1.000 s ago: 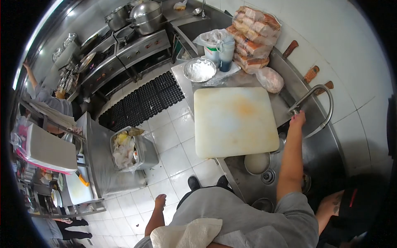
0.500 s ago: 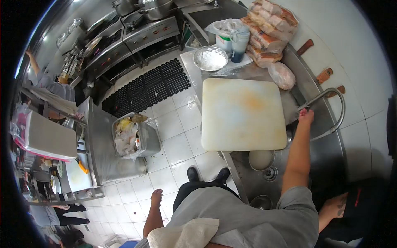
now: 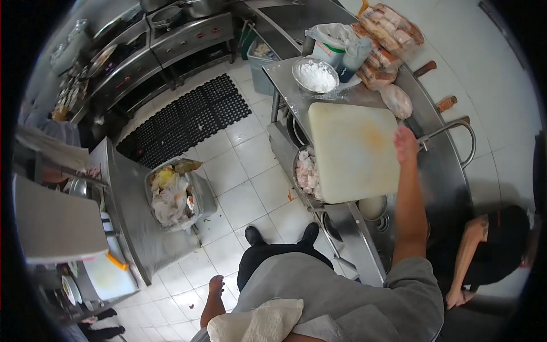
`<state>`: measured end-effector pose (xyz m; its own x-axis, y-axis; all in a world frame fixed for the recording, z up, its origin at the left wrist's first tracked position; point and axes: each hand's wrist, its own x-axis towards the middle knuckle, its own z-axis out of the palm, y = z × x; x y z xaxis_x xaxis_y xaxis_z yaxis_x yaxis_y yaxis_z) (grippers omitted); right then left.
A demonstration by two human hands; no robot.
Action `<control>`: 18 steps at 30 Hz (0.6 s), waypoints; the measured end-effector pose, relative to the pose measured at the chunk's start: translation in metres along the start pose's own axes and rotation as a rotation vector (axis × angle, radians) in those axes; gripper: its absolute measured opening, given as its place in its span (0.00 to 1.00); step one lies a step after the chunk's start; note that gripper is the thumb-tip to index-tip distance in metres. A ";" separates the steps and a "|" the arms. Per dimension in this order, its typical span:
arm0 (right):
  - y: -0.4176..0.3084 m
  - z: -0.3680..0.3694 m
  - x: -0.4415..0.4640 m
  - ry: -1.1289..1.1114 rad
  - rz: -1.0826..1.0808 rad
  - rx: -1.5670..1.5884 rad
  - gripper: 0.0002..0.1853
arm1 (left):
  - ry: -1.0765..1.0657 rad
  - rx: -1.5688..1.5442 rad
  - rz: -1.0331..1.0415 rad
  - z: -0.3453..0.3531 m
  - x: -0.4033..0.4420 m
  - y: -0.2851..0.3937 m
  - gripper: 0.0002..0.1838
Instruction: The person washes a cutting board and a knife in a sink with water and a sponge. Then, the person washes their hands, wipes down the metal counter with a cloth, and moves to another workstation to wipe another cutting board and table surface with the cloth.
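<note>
Overlapping the right edge of a big cream-white rectangular cutting board (image 3: 353,154) is the person's right hand (image 3: 405,145), right of centre in the frame. Fingers point up the frame, but they're blurry, so I can't tell if they're spread or curled, or if they actually touch the board. Just to the right of that hand is the base of a curved silver metal faucet (image 3: 468,137).

The board has an orangey stain and lies partly across the shiny steel worktop (image 3: 282,74), with its lower edge overlapping the sink (image 3: 450,191). A round metal pan of cloudy liquid (image 3: 374,208) peeks out below it, and a pot of pale pink chunks (image 3: 306,174) pokes out on the left side.

Left hand (image 3: 216,285) hangs low over the white tiled floor (image 3: 236,196), lower left of centre, and honestly it's too small to say if it's open or closed.

Up top right there's a silver bowl of white powder (image 3: 315,76), plus a stack of pinkish-brown bagged meat packs (image 3: 393,31). Far right, another person in black (image 3: 501,245) is bent over beside the sink.
</note>
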<state>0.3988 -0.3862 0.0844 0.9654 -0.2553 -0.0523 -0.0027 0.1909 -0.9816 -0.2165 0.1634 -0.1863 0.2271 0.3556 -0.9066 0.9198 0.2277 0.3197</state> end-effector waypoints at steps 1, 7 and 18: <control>0.000 0.037 -0.022 -0.089 0.034 0.047 0.14 | 0.005 0.012 -0.020 -0.015 0.011 0.003 0.16; 0.030 0.215 -0.058 -0.253 0.445 0.179 0.20 | 0.034 -0.145 0.078 -0.076 0.025 0.075 0.21; 0.115 0.318 0.035 -0.060 0.671 0.551 0.18 | 0.083 -0.334 0.024 -0.096 -0.030 0.015 0.19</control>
<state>0.5149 -0.0718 0.0280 0.8171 0.1234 -0.5632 -0.4651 0.7183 -0.5174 -0.2399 0.2430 -0.1282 0.2080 0.4334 -0.8769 0.7558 0.4979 0.4254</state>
